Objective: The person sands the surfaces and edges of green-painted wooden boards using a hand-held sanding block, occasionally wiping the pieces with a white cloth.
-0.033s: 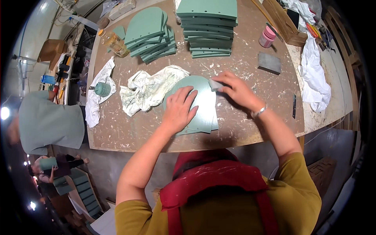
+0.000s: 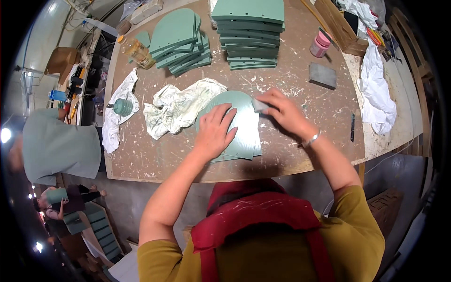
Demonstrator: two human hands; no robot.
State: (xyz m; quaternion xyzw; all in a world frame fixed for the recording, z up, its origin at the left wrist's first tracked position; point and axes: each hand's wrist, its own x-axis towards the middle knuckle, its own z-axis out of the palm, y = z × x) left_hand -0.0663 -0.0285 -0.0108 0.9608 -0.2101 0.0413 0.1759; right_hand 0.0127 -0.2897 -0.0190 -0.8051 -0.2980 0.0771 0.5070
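A pale green, round-topped panel (image 2: 245, 127) lies on the worktable near its front edge, with at least one more panel partly under it. My left hand (image 2: 215, 129) rests flat on the panel, fingers spread. Between the fingers of my right hand (image 2: 285, 110) is a small grey sanding pad (image 2: 259, 105), pressed to the panel's upper right edge. A crumpled, stained white cloth (image 2: 176, 108) lies left of the panel, touching or nearly touching it.
Two stacks of green panels, left (image 2: 174, 33) and right (image 2: 249, 33), stand at the back. Around them are a yellowish bottle (image 2: 136, 51), a pink jar (image 2: 321, 44) and a grey block (image 2: 322, 76). A green bottle (image 2: 123, 107) lies on a cloth. Another person (image 2: 63, 145) is at left.
My right hand has shifted very slightly right and down along the panel's edge with the sanding pad. My left hand and the panel stay in place.
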